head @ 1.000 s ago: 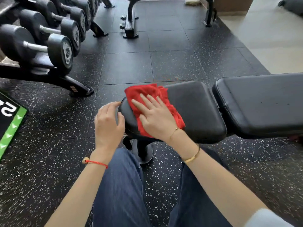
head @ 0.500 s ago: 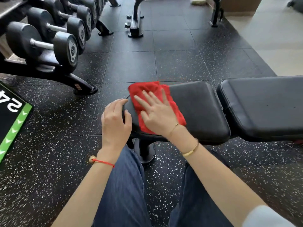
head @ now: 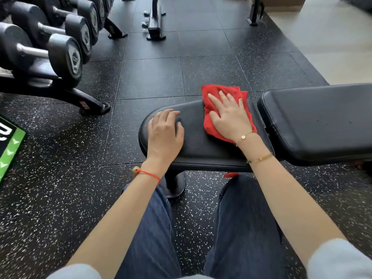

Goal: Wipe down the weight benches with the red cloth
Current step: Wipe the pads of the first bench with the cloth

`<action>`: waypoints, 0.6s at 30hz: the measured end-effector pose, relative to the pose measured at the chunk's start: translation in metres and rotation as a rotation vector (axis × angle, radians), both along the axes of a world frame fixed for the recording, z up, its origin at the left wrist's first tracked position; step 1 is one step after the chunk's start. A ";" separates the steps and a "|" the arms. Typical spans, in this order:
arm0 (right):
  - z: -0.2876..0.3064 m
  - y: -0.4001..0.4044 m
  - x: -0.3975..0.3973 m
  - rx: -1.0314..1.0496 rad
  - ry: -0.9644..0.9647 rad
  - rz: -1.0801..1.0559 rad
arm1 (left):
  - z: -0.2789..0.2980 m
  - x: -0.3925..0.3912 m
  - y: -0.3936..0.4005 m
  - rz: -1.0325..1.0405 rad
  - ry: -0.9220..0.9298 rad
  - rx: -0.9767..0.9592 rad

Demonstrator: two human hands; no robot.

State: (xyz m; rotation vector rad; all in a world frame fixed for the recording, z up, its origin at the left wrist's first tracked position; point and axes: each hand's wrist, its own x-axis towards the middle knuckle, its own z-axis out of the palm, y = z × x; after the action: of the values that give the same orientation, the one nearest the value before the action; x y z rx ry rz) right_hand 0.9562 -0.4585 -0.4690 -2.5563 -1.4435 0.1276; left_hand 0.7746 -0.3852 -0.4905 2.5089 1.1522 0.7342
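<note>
Red cloth point(head: 210, 109) under flat right hand point(head: 231, 119), seemingly pressed.

Cloth point(head: 209, 109) lies on seat pad point(head: 197, 146), left of backrest point(head: 322, 121).

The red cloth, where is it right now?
The red cloth lies flat under the right hand on the seat pad, at its end nearest the back pad.

Blue jeans point(head: 153, 234), pale sleeves point(head: 340, 260), red string bracelet point(head: 149, 174), gold bracelets point(head: 259, 158).
</note>
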 end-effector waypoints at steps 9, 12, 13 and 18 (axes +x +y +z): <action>-0.008 -0.063 -0.003 0.068 0.052 0.033 | -0.009 0.000 -0.001 0.013 0.008 0.035; 0.001 -0.026 0.025 -0.015 0.048 -0.064 | -0.008 0.000 -0.003 0.020 0.006 0.032; 0.002 -0.018 0.031 -0.036 0.042 -0.083 | -0.008 0.000 -0.003 0.025 0.007 0.030; -0.005 -0.040 0.000 0.012 -0.013 -0.013 | -0.008 0.000 -0.002 0.033 -0.005 0.027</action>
State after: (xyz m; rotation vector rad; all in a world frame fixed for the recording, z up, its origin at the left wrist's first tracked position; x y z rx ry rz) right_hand 0.9560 -0.4981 -0.4742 -2.5613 -1.4279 0.1011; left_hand 0.7743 -0.3870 -0.4982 2.5144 1.1932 0.7688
